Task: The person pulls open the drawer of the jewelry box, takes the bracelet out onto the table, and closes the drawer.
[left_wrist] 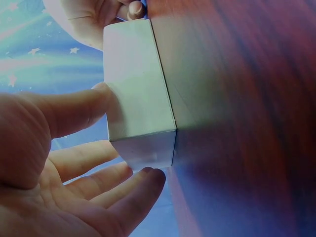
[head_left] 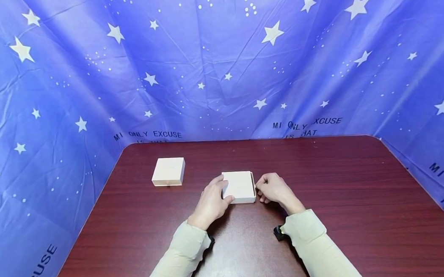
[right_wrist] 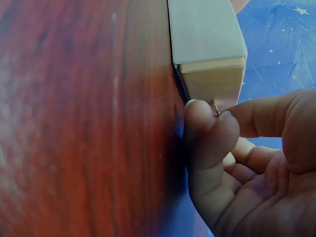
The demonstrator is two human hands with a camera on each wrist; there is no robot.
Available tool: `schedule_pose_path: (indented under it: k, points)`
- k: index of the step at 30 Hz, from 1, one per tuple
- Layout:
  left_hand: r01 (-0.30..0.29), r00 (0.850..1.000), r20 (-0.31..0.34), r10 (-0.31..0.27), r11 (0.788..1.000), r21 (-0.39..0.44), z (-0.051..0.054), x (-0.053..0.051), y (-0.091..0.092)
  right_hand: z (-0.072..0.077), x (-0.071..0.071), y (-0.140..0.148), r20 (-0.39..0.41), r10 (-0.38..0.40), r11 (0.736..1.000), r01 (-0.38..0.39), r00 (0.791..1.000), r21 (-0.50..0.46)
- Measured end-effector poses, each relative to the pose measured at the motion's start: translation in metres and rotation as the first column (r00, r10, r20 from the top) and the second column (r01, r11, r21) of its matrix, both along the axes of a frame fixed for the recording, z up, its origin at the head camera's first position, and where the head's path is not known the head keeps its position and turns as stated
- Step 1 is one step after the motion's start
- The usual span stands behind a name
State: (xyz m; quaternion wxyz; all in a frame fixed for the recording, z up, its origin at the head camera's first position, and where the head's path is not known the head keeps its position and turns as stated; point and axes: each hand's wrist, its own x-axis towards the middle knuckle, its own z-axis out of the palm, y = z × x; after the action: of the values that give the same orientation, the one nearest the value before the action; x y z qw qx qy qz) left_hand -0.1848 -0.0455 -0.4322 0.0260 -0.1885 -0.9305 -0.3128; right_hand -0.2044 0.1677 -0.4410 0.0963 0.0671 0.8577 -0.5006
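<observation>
Box (head_left: 238,184), white and rectangular, lies flat on the dark red-brown table (head_left: 346,177), between the two hands; a similar second box (head_left: 168,171) sits farther back, toward the person's left. The left hand (head_left: 209,201) holds the left end of the nearer box, thumb against its near long side and fingers about the end. The right hand (head_left: 274,188) pinches a small brown pull tab (right_wrist: 215,107) between thumb and forefinger, at the right end, where the cream tray (right_wrist: 212,81) shows inside the outer shell. Judged by appearance, the material is stiff card: light, smooth enough to slide on the polished top, and liable to dent at its edges if squeezed. The shell's side walls offer the firmest hold; the thin tab suits only a fingertip pinch and a straight, gentle pull.
</observation>
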Motion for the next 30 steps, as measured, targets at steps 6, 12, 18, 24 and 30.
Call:
schedule_pose_path:
  k: [6,12,18,24,30]
  points:
    - [0.006,1.0,-0.012,-0.006,1.0,0.004,-0.0006,0.0009,-0.0001,-0.0006,0.0012,0.0002,-0.01,0.004,1.0,-0.003,1.0,0.011]
    - [0.003,1.0,-0.021,-0.003,1.0,0.002,-0.0009,0.0015,0.0001,-0.0018,0.0017,0.0011,-0.006,0.0,1.0,0.0,1.0,-0.011]
    - [0.002,1.0,-0.027,-0.002,1.0,-0.001,-0.0008,0.0016,0.0,-0.0018,0.0012,0.0013,0.007,-0.012,1.0,0.012,1.0,-0.027]
    - [0.002,1.0,-0.026,-0.002,1.0,-0.004,-0.0008,0.0014,-0.0004,-0.0014,0.0013,0.0025,0.028,-0.008,0.999,0.009,1.0,-0.039]
    - [0.002,1.0,-0.019,-0.002,1.0,-0.005,-0.001,0.0016,-0.0005,-0.0016,0.0019,0.0036,0.027,-0.004,0.998,0.006,1.0,-0.067]
